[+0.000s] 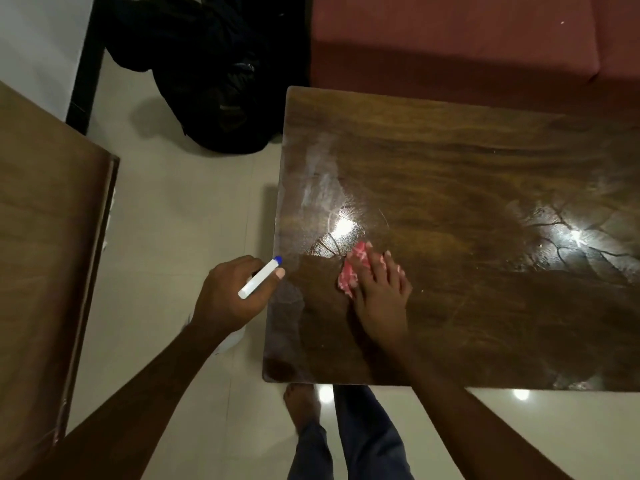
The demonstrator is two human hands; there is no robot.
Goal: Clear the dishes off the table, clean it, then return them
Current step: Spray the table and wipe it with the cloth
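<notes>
Where we stand, a bare foot [301, 403] and blue trouser legs [367, 445] show on the glossy pale floor tiles [180, 202], cut off by the lower edge. Our left hand [232, 296] hovers just off the table's edge, fingers curled round a smooth white tube [258, 279] with a blue tip. We cannot make out what the tube belongs to. Our right hand [381, 296] lies flat, fingers straight and slightly spread, pressing a crumpled red-and-white cloth [350, 277] onto the table [450, 168] near its left edge. The dark wood-grain top is lacquered and round-cornered, smeared with whitish streaks and glare. Beyond it — a slumped black bag [207, 81] and a matte reddish cushion [450, 39], both cropped.
</notes>
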